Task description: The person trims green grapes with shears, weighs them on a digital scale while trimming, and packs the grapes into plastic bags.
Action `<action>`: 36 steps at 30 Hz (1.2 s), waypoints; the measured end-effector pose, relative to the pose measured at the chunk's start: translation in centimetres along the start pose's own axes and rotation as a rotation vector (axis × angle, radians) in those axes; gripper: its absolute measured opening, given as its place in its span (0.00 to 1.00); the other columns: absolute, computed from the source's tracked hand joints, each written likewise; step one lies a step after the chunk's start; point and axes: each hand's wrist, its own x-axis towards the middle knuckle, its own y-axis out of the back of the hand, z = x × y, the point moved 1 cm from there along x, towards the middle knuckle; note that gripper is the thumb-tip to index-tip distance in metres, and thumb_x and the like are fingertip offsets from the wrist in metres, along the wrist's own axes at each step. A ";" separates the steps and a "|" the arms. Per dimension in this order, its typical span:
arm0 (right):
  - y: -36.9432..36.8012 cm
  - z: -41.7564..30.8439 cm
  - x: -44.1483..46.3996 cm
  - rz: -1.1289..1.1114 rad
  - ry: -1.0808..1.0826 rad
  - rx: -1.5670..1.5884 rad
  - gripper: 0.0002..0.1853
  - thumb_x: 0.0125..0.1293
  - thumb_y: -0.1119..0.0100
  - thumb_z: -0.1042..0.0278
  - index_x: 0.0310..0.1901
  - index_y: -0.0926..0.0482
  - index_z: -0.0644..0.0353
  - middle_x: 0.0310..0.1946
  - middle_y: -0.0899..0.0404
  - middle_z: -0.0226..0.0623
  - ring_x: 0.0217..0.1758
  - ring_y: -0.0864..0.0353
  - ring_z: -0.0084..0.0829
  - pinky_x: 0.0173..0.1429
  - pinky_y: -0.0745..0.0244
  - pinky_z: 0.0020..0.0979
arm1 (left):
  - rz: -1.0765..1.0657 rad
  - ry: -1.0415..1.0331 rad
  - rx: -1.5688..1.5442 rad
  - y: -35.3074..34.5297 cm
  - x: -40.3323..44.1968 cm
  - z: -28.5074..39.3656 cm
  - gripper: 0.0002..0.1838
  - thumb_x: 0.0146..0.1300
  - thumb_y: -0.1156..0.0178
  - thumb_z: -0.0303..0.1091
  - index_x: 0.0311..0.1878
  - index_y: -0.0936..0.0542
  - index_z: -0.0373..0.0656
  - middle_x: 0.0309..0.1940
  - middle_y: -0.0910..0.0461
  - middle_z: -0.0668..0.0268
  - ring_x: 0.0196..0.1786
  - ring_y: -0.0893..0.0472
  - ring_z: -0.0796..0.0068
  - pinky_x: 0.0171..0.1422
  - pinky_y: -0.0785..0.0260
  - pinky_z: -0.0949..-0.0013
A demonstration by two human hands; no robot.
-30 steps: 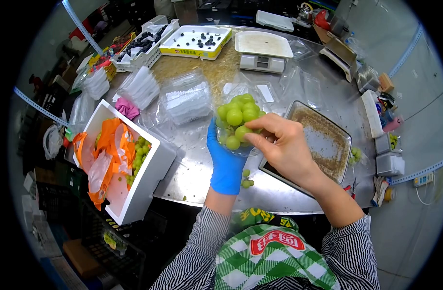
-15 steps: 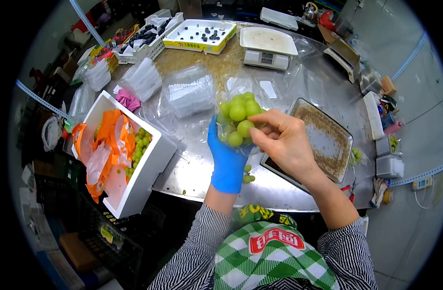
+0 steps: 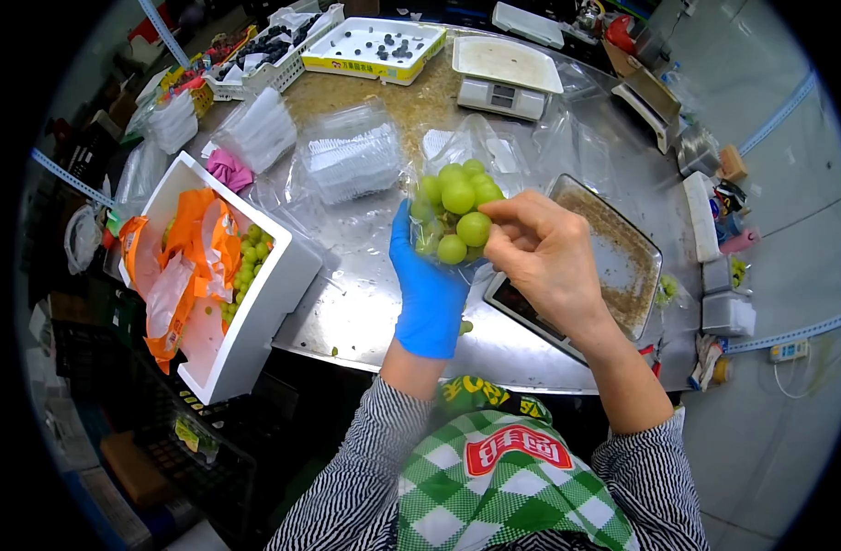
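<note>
My left hand (image 3: pixel 430 298), in a blue glove, holds up a clear plastic container with a bunch of green grapes (image 3: pixel 457 195) in it, above the front of the metal table (image 3: pixel 347 317). My bare right hand (image 3: pixel 544 253) is at the right side of the bunch, thumb and forefinger pinched together against the grapes. Whether a grape or a stem is between those fingertips is hidden. A loose green grape (image 3: pixel 465 327) shows on the table beside the gloved wrist.
A white foam box (image 3: pixel 287 275) with grapes and orange wrapping stands left. Behind are stacked clear containers (image 3: pixel 352 156), a scale (image 3: pixel 505 73) and a yellow-white tray of dark berries (image 3: pixel 375 48). A dirty metal tray (image 3: pixel 645 266) lies right.
The view has shifted a little, with table items lower and further right before. My right hand stays at the grapes, its fingertips slightly moved. The left hand keeps its hold.
</note>
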 end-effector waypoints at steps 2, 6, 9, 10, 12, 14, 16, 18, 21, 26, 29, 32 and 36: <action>0.2 -0.4 -0.1 0.001 -0.048 0.013 0.09 0.54 0.36 0.75 0.36 0.19 0.71 0.29 0.21 0.41 0.25 0.19 0.24 0.32 0.24 0.24 | 0.010 -0.003 0.001 0.0 0.0 -0.1 0.28 0.67 0.58 0.57 0.61 0.28 0.48 0.57 0.26 0.60 0.58 0.25 0.61 0.62 0.30 0.55; 0.0 -0.3 -0.2 0.004 -0.020 -0.018 0.09 0.54 0.36 0.76 0.37 0.19 0.71 0.30 0.21 0.41 0.24 0.19 0.24 0.31 0.24 0.25 | 0.012 -0.007 -0.009 0.7 0.5 -0.3 0.29 0.67 0.57 0.58 0.61 0.28 0.49 0.57 0.26 0.61 0.58 0.25 0.62 0.61 0.30 0.56; 0.0 -0.2 -0.2 0.019 0.071 -0.070 0.09 0.54 0.37 0.77 0.37 0.19 0.70 0.30 0.21 0.41 0.24 0.20 0.24 0.30 0.24 0.25 | 0.003 -0.014 -0.015 0.8 0.7 -0.4 0.29 0.67 0.57 0.58 0.61 0.28 0.49 0.57 0.26 0.61 0.58 0.25 0.62 0.60 0.29 0.55; -0.1 -0.1 -0.2 0.021 0.094 -0.080 0.08 0.55 0.37 0.78 0.37 0.20 0.70 0.30 0.21 0.41 0.24 0.20 0.24 0.30 0.24 0.24 | 0.002 -0.016 -0.016 0.8 0.8 -0.4 0.29 0.67 0.58 0.58 0.61 0.28 0.49 0.57 0.26 0.61 0.58 0.25 0.62 0.60 0.29 0.55; 0.0 0.2 -0.3 0.015 0.094 -0.078 0.08 0.55 0.39 0.79 0.38 0.20 0.71 0.30 0.21 0.41 0.25 0.19 0.24 0.30 0.24 0.24 | 0.011 0.006 -0.015 0.3 0.5 -0.2 0.29 0.67 0.58 0.59 0.62 0.29 0.48 0.58 0.27 0.60 0.58 0.25 0.61 0.59 0.28 0.53; 0.5 0.6 -0.5 0.000 0.048 -0.052 0.08 0.56 0.40 0.80 0.39 0.20 0.71 0.30 0.21 0.41 0.26 0.19 0.24 0.29 0.24 0.23 | 0.003 0.031 -0.018 0.1 0.4 -0.1 0.30 0.67 0.58 0.59 0.62 0.30 0.48 0.58 0.27 0.59 0.58 0.25 0.60 0.58 0.28 0.52; 0.8 0.9 -0.6 0.062 0.028 0.067 0.08 0.57 0.42 0.81 0.39 0.20 0.71 0.31 0.21 0.40 0.28 0.19 0.23 0.30 0.24 0.23 | -0.022 0.056 -0.028 0.1 0.3 0.0 0.30 0.67 0.58 0.59 0.63 0.31 0.48 0.58 0.28 0.59 0.58 0.25 0.59 0.58 0.28 0.51; 1.1 0.6 -0.7 0.122 -0.030 0.186 0.08 0.58 0.43 0.82 0.40 0.20 0.71 0.31 0.21 0.39 0.29 0.19 0.23 0.30 0.24 0.23 | -0.007 0.029 -0.021 0.1 0.4 0.0 0.30 0.67 0.59 0.59 0.63 0.31 0.48 0.59 0.29 0.59 0.58 0.25 0.59 0.58 0.29 0.50; 1.8 -0.8 -0.9 0.181 -0.117 0.332 0.08 0.59 0.44 0.83 0.40 0.20 0.69 0.31 0.21 0.38 0.29 0.20 0.22 0.31 0.23 0.22 | 0.013 0.007 -0.005 0.0 0.5 0.1 0.30 0.67 0.59 0.59 0.64 0.32 0.49 0.59 0.29 0.59 0.58 0.26 0.59 0.59 0.29 0.50; 1.7 -0.6 -1.3 0.124 0.113 0.150 0.08 0.58 0.41 0.83 0.40 0.19 0.68 0.34 0.21 0.36 0.29 0.20 0.21 0.30 0.24 0.22 | -0.005 0.007 -0.057 0.3 0.7 0.0 0.31 0.67 0.59 0.58 0.64 0.32 0.47 0.59 0.30 0.58 0.60 0.27 0.58 0.63 0.32 0.51; 0.3 -0.9 -1.3 0.145 0.353 -0.131 0.08 0.56 0.36 0.79 0.39 0.19 0.66 0.33 0.23 0.37 0.27 0.20 0.29 0.29 0.25 0.27 | 0.006 -0.040 -0.008 0.3 0.6 -0.3 0.31 0.68 0.59 0.58 0.64 0.33 0.46 0.60 0.30 0.57 0.60 0.28 0.57 0.65 0.34 0.53; -1.0 0.7 -1.5 0.190 0.539 -0.297 0.13 0.48 0.35 0.79 0.38 0.20 0.65 0.32 0.25 0.37 0.27 0.23 0.33 0.28 0.26 0.29 | 0.078 -0.099 0.045 0.0 0.4 -0.5 0.31 0.68 0.59 0.57 0.64 0.33 0.45 0.61 0.31 0.57 0.61 0.28 0.58 0.67 0.35 0.54; -1.2 1.4 -1.9 0.203 0.678 -0.401 0.17 0.40 0.37 0.79 0.38 0.20 0.65 0.33 0.25 0.36 0.29 0.23 0.33 0.29 0.26 0.29 | 0.000 -0.039 -0.049 1.0 0.7 -0.3 0.31 0.68 0.59 0.57 0.65 0.33 0.46 0.61 0.31 0.57 0.62 0.29 0.58 0.67 0.36 0.55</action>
